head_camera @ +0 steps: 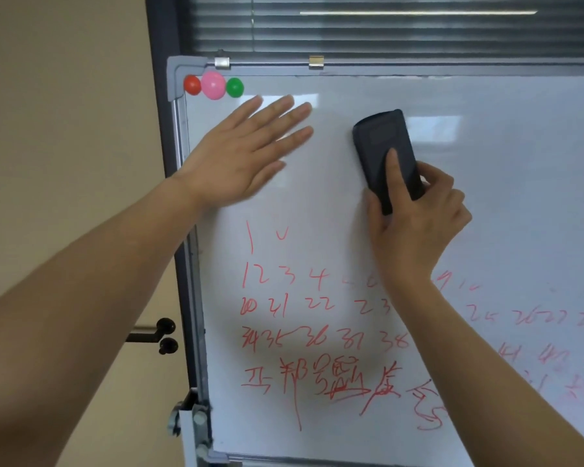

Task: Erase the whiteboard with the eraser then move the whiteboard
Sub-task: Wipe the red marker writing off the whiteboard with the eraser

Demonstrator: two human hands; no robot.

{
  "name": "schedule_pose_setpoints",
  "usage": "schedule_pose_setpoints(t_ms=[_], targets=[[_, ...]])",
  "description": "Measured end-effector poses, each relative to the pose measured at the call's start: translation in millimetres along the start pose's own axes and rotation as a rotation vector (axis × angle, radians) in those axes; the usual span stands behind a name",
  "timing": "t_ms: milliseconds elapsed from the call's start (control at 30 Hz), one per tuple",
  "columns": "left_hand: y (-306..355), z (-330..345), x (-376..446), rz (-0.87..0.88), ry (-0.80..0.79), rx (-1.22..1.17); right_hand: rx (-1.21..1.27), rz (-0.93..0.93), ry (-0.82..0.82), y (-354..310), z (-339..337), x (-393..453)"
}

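Observation:
A grey-framed whiteboard point(486, 203) on a stand fills most of the head view. Red handwritten numbers and characters point(317, 332) cover its lower half; the upper part is wiped white. My right hand point(418, 217) grips a black eraser point(381, 146) and holds it flat against the board near the upper middle, index finger laid along its back. My left hand point(246, 153) lies flat with straight fingers on the board's upper left area.
Red, pink and green round magnets point(213, 85) sit in the board's top left corner. Two metal clips point(316, 61) hang on the top frame. Black knobs point(166, 335) stick out of the stand at left. A beige wall is left, window blinds behind.

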State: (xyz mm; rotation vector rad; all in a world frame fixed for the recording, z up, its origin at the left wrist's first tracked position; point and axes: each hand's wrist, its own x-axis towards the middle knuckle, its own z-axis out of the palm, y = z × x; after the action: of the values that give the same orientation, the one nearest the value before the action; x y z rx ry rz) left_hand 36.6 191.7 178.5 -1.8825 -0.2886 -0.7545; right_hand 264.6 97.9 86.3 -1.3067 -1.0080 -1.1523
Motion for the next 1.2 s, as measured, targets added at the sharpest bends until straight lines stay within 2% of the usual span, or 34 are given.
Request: schedule_pose_setpoints(t_ms=[133, 300, 467, 600, 700, 767, 900, 1033, 1133, 1200], targets=[[3, 3, -7, -0.124, 0.065, -0.03, 0.026, -0.072, -0.013, -13, 6, -15], [-1, 4, -12, -0.115, 0.079, -0.049, 0.018, -0.391, -0.012, -39, 15, -53], [1, 5, -11, -0.125, 0.046, -0.044, 0.054, -0.686, -0.119, -34, 12, -78], [3, 5, -10, -0.135, 0.013, -0.05, 0.084, -0.908, -0.199, -25, 10, -73], [3, 4, -11, -0.131, 0.021, -0.049, 0.08, -1.03, -0.193, -17, 10, -54], [2, 4, -11, -0.126, 0.026, -0.048, 0.064, -0.959, -0.15, -18, 12, -43], [2, 4, -11, -0.135, 0.023, -0.071, 0.051, -0.648, -0.009, -26, 17, -25], [3, 3, -11, -0.14, 0.029, -0.076, 0.021, -0.424, 0.035, -37, 17, -26], [2, 2, -12, -0.132, 0.035, -0.08, 0.031, -0.356, 0.02, -52, 17, -40], [1, 1, -14, -0.124, 0.024, -0.085, 0.037, -0.408, -0.005, -60, 17, -50]])
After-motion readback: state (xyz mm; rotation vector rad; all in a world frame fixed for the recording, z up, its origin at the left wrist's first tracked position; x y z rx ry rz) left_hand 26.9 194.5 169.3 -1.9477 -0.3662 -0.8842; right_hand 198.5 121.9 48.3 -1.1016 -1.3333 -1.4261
